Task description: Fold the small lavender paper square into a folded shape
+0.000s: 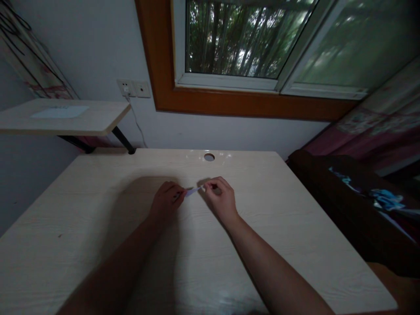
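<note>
A small pale strip of paper (193, 190) is held between both hands near the middle of a light wooden desk (82, 227). My left hand (166, 199) has its fingers curled and pinches the strip's left end. My right hand (220, 197) pinches the strip's right end with thumb and fingertips. Both hands rest low on or just above the desktop, a few centimetres apart. The room is dim, so the strip's details are unclear.
A round cable hole (209, 156) lies at the desk's far edge. A raised shelf (65, 117) stands at back left, below wall sockets (134, 89) with a cord. A window (249, 39) is above; dark bedding (367, 201) borders the desk's right side.
</note>
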Demonstrator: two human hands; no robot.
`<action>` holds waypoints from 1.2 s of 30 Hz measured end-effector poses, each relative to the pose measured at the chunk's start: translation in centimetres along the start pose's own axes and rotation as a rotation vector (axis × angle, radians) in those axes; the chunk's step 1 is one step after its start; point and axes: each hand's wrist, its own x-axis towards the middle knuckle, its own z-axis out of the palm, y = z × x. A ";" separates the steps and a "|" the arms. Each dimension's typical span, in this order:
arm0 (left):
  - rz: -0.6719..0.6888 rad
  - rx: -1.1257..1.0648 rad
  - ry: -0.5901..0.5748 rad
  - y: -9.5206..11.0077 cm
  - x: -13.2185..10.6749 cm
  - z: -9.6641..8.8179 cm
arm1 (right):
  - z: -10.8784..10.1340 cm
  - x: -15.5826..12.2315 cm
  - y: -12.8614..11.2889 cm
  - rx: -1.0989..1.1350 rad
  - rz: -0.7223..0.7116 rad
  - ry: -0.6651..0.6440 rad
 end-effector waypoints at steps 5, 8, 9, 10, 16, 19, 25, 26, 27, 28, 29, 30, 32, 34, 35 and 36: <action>0.022 -0.014 -0.023 0.4 0.1 -0.1 | 0.4 -0.4 -0.9 0.106 -0.058 -0.155; 0.040 -0.044 -0.030 0.6 0.1 -0.1 | 0.5 -0.6 -1.1 0.114 -0.093 -0.227; 0.036 -0.057 -0.030 0.6 0.0 -0.1 | 0.5 -0.6 -1.0 0.112 -0.090 -0.229; 0.025 -0.075 -0.028 0.6 0.0 -0.1 | 0.5 -0.6 -0.9 0.111 -0.080 -0.221; -0.128 -0.256 -0.003 0.2 0.2 -0.4 | 0.5 -0.5 -0.2 0.164 0.047 -0.146; -0.208 -0.335 0.015 0.0 0.3 -0.7 | 0.6 -0.4 0.2 0.197 0.109 -0.120; -0.299 -0.413 0.034 -0.3 0.4 -0.6 | 0.8 -0.4 1.0 0.246 0.204 -0.091; -0.308 -0.412 0.038 -0.3 0.4 -0.6 | 0.8 -0.5 1.1 0.253 0.222 -0.083; -0.317 -0.409 0.041 -0.4 0.3 -0.6 | 0.9 -0.5 1.3 0.262 0.239 -0.073; -0.326 -0.407 0.043 -0.4 0.3 -0.5 | 0.9 -0.5 1.4 0.272 0.253 -0.060; -0.339 -0.408 0.045 -0.5 0.3 -0.5 | 0.9 -0.5 1.6 0.283 0.265 -0.052; -0.354 -0.413 0.052 -0.5 0.3 -0.6 | 1.0 -0.5 1.7 0.295 0.278 -0.042; -0.387 -0.434 0.074 -0.6 0.3 -0.6 | 1.0 -0.4 1.8 0.328 0.310 -0.024; -0.413 -0.458 0.101 -0.7 0.4 -0.6 | 1.0 -0.3 1.8 0.379 0.351 -0.007; -0.426 -0.468 0.113 -0.7 0.4 -0.6 | 1.0 -0.3 1.8 0.410 0.372 -0.002; -0.439 -0.473 0.121 -0.6 0.5 -0.6 | 0.9 -0.2 1.7 0.439 0.390 0.003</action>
